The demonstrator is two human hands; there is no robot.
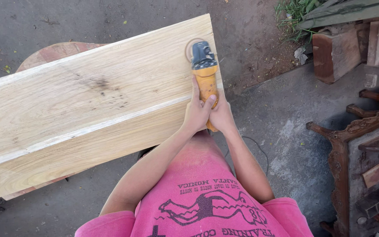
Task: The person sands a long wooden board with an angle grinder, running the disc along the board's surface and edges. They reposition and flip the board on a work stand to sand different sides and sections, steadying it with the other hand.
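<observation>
Both hands clamped on grinder (205, 72), yellow body, dark head. Left hand (197, 112) wrapped round rear of body, thumb up along its left side, fingertip hooked over top. Right hand (220, 116) closed on tail end from right, mostly hidden behind left. Neither hand free.

Grinder resting on plank (88, 105), pale, wide, near its far right corner. Sanding disc (191, 47) flat against wood, just inside far edge and close to right end. Long axis of grinder running straight away from body, head far, tail near; crossed plank's width, roughly square to grain. Plank's long axis running left to right, left end lower in view, right end tilted further off. Nearly all of plank lay to left of hands; only a narrow strip to right. Left hand nearer disc, right hand nearer body.

Reddish support (55, 50) showed under plank at far edge, bench or stool, could not tell which. Thin cord (259, 151) trailed on concrete floor (286, 131) by right forearm. Carved dark furniture (356, 140) and stacked timber (343, 48) stood well apart at right.
</observation>
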